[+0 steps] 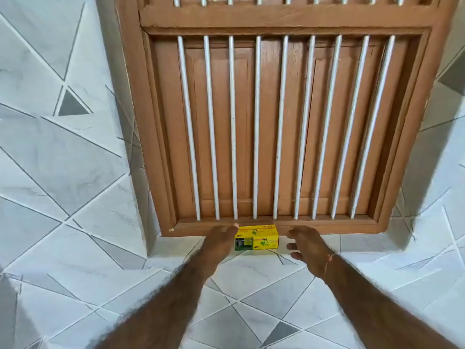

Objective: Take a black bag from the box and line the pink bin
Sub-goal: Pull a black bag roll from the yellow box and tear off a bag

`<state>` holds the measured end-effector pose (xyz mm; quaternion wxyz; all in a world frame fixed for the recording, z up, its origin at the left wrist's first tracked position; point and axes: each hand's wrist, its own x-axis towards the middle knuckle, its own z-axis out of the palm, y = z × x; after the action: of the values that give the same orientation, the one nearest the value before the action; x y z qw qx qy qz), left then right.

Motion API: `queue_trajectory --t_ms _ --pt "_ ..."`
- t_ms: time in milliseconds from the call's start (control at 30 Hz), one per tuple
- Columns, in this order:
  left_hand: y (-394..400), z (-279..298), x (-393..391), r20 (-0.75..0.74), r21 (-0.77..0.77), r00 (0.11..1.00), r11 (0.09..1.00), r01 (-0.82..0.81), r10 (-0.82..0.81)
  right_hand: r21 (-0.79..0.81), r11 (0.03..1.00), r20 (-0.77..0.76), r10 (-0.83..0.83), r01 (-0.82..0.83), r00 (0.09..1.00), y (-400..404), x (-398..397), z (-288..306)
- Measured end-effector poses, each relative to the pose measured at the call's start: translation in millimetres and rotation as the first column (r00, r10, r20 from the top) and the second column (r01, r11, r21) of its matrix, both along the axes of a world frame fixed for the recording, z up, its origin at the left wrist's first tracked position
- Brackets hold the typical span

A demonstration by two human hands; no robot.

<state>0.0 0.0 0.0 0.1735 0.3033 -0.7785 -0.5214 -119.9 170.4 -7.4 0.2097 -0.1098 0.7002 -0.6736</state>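
Note:
A small yellow and green box of bin bags (pixel 257 238) lies on the tiled ledge against the base of a wooden window frame. My left hand (pixel 221 239) reaches to the box's left end, fingers extended, right beside or touching it. My right hand (pixel 305 244) hovers just to the right of the box, fingers spread and curled, a small gap between them and the box. Neither hand holds anything. No black bag and no pink bin are in view.
A brown wooden window frame (pixel 276 229) with white vertical bars (pixel 256 127) and closed wooden shutters rises behind the box. White and grey patterned tiles (pixel 251 278) cover the ledge and the side walls. A thin thread bracelet (pixel 328 264) circles my right wrist.

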Motion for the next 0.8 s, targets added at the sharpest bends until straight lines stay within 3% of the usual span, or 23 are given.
queue_trajectory --t_ms 133,267,400,567,667,800 --pt "-14 -22 -35 0.162 -0.155 0.986 0.986 0.062 -0.037 0.145 0.989 0.032 0.01 -0.014 0.999 -26 -24 -14" --pt "-20 -44 -70 0.147 -0.128 0.989 0.992 -0.012 0.03 0.169 0.984 0.087 0.039 -0.053 0.995 -41 -45 -22" --pt "-10 -34 -73 -0.098 -0.031 0.979 0.983 -0.181 0.177 0.084 0.996 0.065 0.026 -0.032 0.998 -46 -52 -21" --pt "-3 -19 -72 -0.416 0.262 0.821 0.916 -0.303 0.391 -0.118 0.993 -0.036 0.023 -0.027 0.999 -47 -46 -12" --pt "-4 -11 -72 -0.469 0.324 0.788 0.908 -0.266 0.398 -0.342 0.937 0.08 0.106 -0.073 0.991 -51 -48 -4" --pt "-13 -4 -69 -0.462 0.451 0.808 0.882 -0.14 0.365 -0.382 0.914 0.025 0.157 -0.136 0.987 -47 -50 11"
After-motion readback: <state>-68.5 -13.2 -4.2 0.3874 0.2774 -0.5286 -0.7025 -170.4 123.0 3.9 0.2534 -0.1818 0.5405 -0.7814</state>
